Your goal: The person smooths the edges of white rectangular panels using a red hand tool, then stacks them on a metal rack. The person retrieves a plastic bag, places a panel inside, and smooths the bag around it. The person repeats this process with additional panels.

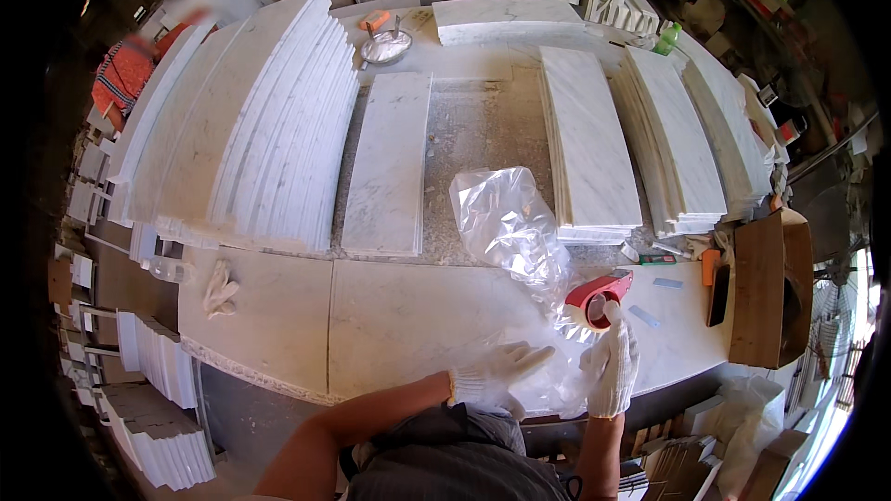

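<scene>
Near right on the bench (399,325): we judge a taping step in hand. Our right hand (612,366) has its fingers grasping the red tape dispenser (583,295), beside crumpled clear film (506,218). Our left hand (499,369): fingers extended, released, by the film's near end; contact we cannot tell. Next move, we judge, calls for steadying film against tape pull.

On my feed, I lost both forearms (605,450) at the lower edge | right hand (610,369) covered part of the red tape dispenser (583,293) | pale slabs (223,121) partly hid a part-blurred co-worker (121,79)
</scene>
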